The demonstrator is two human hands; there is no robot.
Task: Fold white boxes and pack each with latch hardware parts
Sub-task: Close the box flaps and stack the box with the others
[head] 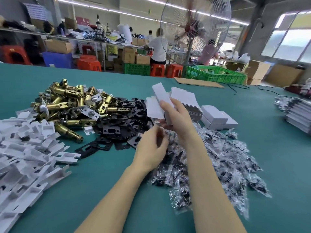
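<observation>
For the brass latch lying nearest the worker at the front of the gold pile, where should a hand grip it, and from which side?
Probably around the round barrel of the brass latch, from above. The barrel lies flat on the green table, pointing out of the latch pile, so its near end is free of the other parts. The white card inserts crowd its left side.

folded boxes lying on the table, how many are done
3 show, all just right of the right hand: one on top, one under it in front, one at the right edge. More may be hidden.
</observation>
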